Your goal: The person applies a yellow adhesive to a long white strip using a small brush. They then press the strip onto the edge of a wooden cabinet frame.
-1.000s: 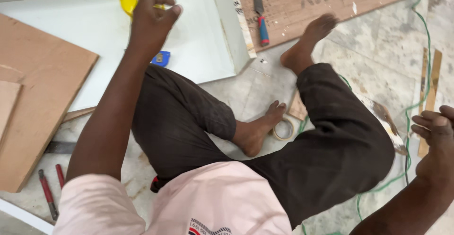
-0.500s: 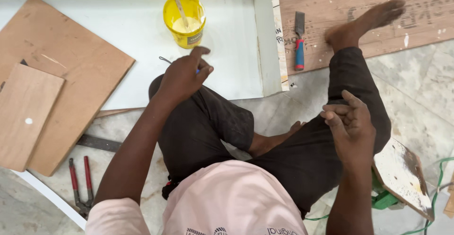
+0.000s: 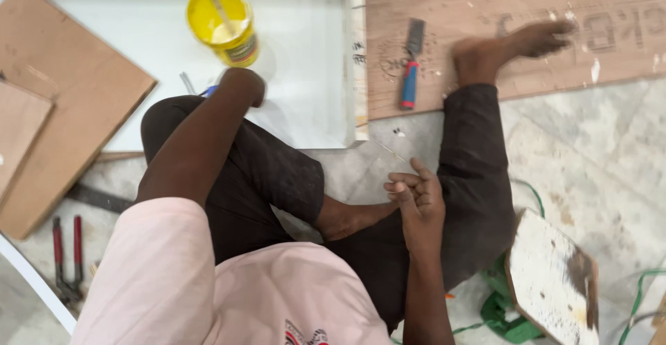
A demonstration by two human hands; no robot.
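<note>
Left hand (image 3: 244, 85) fisted, grip together on small blue thing (image 3: 210, 91), barely visible, over white board (image 3: 305, 67). Yellow tub (image 3: 223, 22) at 12 o'clock, close. Right hand (image 3: 418, 203) empty, fingers loosely curled, on knee.

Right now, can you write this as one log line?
left hand: by yellow tub, on white board | right hand: empty, over leg | chisel: untouched

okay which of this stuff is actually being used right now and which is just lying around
In use: left hand on a small blue-tipped item, hard to identify, on the white panel; yellow tub just beyond it.

Lying about: chisel, pliers, brown boards, green cord. Right hand holds nothing visible.
</note>
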